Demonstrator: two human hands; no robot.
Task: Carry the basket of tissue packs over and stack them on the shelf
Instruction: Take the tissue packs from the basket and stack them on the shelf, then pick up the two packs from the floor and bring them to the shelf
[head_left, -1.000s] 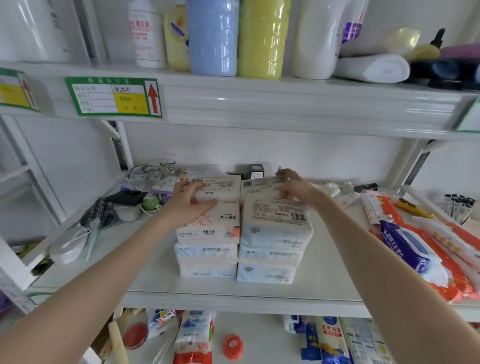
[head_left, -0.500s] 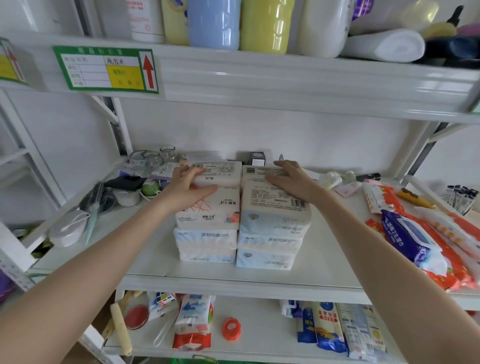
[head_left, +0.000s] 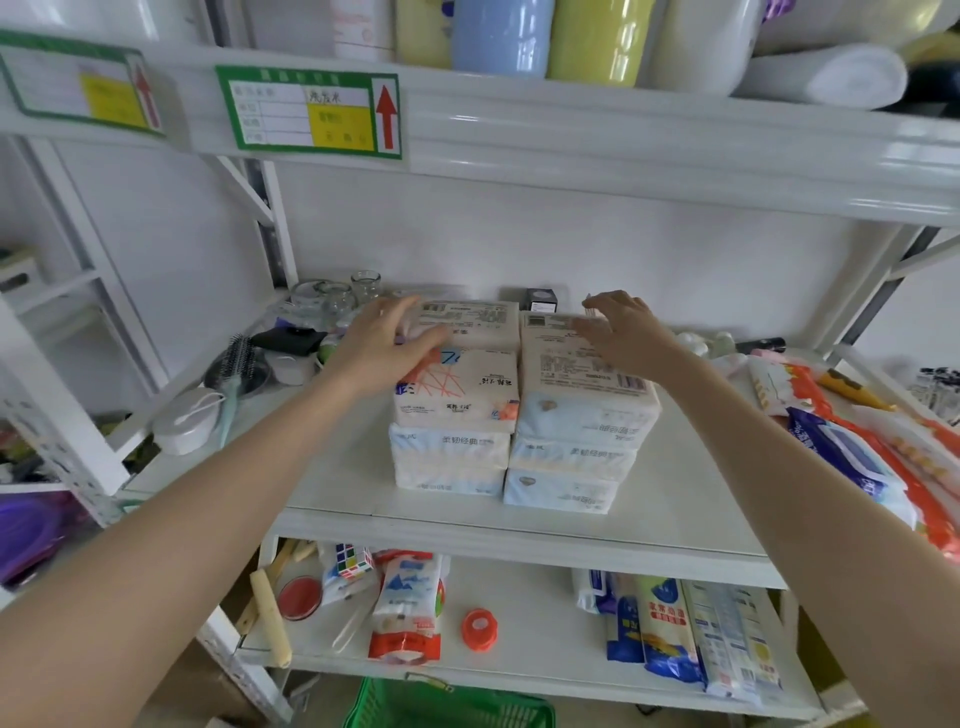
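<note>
A stockroom or small shop store. White metal racking (head_left: 519, 530) carries green-bordered stock labels (head_left: 309, 111) with red arrows on the shelf edge at 11 o'clock. Bottles (head_left: 501, 36) line the top at 12, packaged goods (head_left: 675, 634) crowd the bottom at 5, and a green basket (head_left: 447, 706) sits at 6.

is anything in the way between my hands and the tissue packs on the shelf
Nothing visible. The left hand already lies on the left stack, and the right hand hovers right above the right stack.
</note>
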